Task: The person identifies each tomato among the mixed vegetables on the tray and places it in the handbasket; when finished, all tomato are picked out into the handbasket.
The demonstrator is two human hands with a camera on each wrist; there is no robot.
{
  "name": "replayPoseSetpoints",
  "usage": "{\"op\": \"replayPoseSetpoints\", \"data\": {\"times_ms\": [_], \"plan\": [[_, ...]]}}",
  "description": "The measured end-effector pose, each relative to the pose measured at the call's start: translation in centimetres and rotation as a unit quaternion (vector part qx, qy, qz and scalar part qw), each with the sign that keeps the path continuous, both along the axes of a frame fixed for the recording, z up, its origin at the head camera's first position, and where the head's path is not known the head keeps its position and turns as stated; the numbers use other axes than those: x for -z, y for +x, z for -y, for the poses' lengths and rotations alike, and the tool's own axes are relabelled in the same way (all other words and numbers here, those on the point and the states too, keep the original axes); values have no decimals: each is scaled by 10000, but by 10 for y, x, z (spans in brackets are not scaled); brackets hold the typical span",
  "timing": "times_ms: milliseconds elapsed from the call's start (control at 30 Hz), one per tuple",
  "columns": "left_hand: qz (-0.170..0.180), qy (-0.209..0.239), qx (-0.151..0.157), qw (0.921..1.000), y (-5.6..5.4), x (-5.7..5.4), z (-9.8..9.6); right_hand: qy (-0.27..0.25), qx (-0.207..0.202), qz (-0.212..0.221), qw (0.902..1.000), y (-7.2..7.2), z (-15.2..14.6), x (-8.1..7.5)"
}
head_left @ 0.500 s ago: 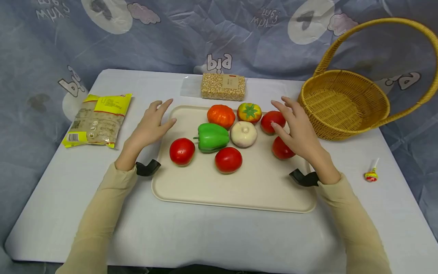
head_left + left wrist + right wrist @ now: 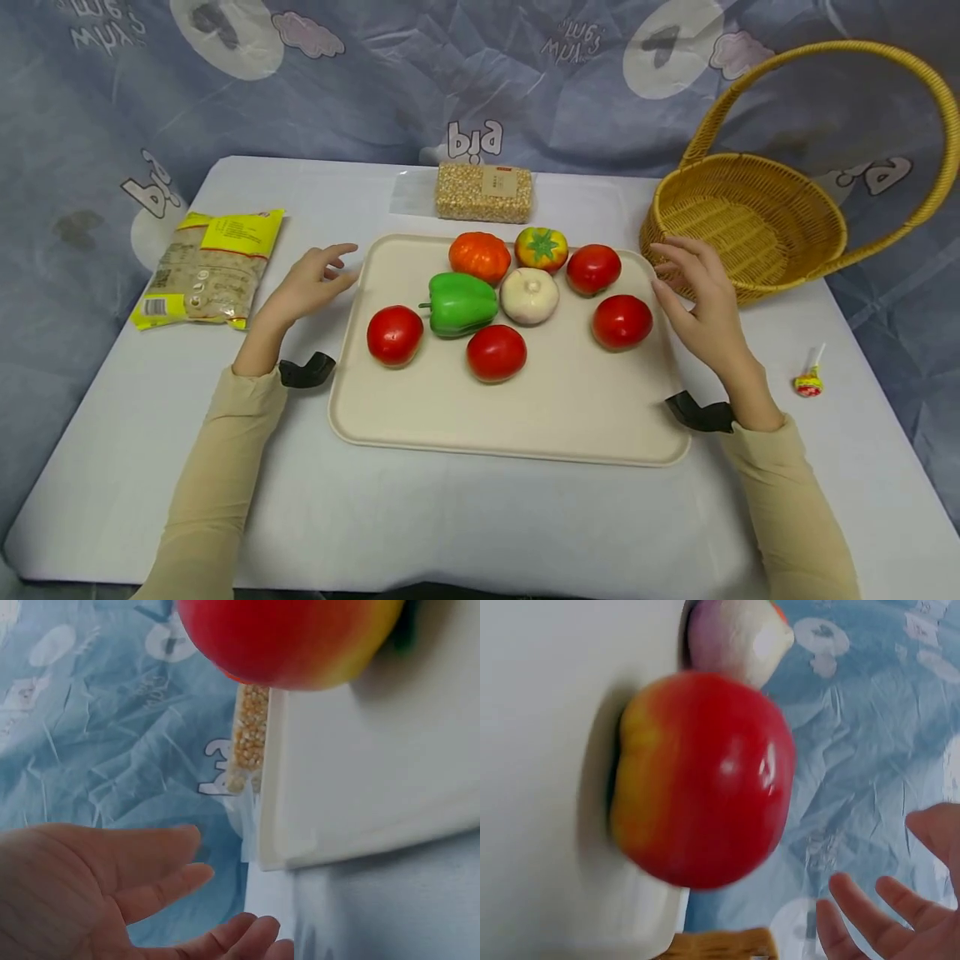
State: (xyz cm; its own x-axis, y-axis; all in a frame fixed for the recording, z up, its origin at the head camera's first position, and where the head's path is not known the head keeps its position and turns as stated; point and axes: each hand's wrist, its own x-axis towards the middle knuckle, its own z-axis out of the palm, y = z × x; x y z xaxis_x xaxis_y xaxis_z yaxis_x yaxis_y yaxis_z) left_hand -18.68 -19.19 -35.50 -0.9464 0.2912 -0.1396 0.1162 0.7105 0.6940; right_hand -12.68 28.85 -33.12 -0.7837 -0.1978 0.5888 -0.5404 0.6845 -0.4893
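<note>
My left hand (image 2: 306, 285) hovers just off the left edge of the cream tray (image 2: 585, 408), fingers relaxed and holding nothing. Past the tray's right edge, my right hand (image 2: 703, 308) is spread loosely, its fingertips overlapping the front of the wicker basket (image 2: 675, 218) in the head view. On the tray lie several red tomatoes, the nearest to my right hand being one tomato (image 2: 622, 322); another tomato (image 2: 395, 336) is nearest my left. Between them sit a green bell pepper (image 2: 462, 304), a white garlic bulb (image 2: 529, 296), an orange pumpkin (image 2: 480, 257) and a yellow-red tomato (image 2: 542, 249).
Behind the tray lies a clear pack of corn kernels (image 2: 480, 193). A yellow printed bag (image 2: 210, 268) rests at the left, beyond my left hand. On the right, a lollipop (image 2: 809, 379) lies near the table's edge. The basket's tall handle arches up at the back right.
Both hands have moved apart, the left one leftward off the tray and the right one rightward toward the basket. Two tomatoes at the tray's right are now uncovered.
</note>
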Motion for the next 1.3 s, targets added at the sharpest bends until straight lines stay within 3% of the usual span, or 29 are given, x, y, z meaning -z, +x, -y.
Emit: {"op": "replayPoseSetpoints", "data": {"times_ms": [167,300,400,733,867,1100,1300], "plan": [[556,232,29,9982,-1,7,4,-118,-251,276,9992,7,-4,-5],[837,473,39,9954,-1,14,7,40,-404,573,9975,4,-17,1],[837,627,98,9945,-1,18,8,316,-498,992,9933,0,-31,11],[554,992,271,9932,-5,27,9,815,-698,2338,9663,0,-39,19],[525,1007,232,9933,-6,30,9,911,-900,2409,9621,3,-35,20],[505,932,-1,9944,-6,31,8,989,-1299,2315,9590,11,-15,6],[591,998,-26,9932,-6,31,8,1021,-1441,2193,9595,8,-10,10]]}}
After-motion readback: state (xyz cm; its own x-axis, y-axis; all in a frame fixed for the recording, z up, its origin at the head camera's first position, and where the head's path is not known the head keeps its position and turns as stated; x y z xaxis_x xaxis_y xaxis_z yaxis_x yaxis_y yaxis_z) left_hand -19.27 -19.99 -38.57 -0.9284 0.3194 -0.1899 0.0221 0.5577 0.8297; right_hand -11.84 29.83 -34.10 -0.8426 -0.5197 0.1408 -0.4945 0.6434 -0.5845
